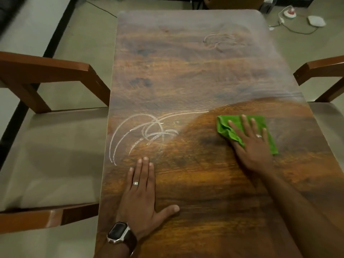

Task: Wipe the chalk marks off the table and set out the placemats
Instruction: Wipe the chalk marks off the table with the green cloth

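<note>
A long wooden table (186, 75) fills the view. White chalk swirls (141, 133) cover its near left part, and a fainter chalk scribble (219, 40) lies at the far right. A green cloth (264, 123) lies on the right side of the table. My right hand (251, 142) presses flat on the cloth with straight, spread fingers. My left hand (143, 190) rests flat on the bare wood near the front, just below the chalk swirls, with a watch on its wrist. No placemats are in view.
A wooden chair with a pale cushion (46, 146) stands tight against the table's left side. Another chair (323, 71) stands at the right. On the floor at the far right lie a white power strip (289, 13) with cables and a white device (316, 20).
</note>
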